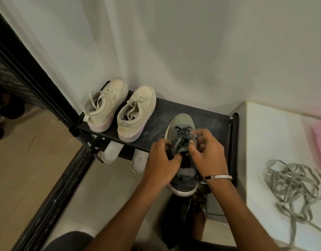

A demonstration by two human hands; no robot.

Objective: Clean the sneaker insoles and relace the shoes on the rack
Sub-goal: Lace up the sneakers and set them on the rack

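A grey-green fabric sneaker with a white sole (182, 124) sits at the near right of the black shoe rack's top shelf (206, 115), heel hanging over the near edge. The left hand (162, 157) grips its left side by the tongue; the right hand (206, 151) pinches its dark grey lace (180, 142). 2 cream sneakers (120, 109) stand far left. A loose grey lace (293, 183) lies tangled on the white ledge (264, 127) at right.

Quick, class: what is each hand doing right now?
Left hand: grips the grey sneaker at its opening.
Right hand: pinches the sneaker's dark lace.
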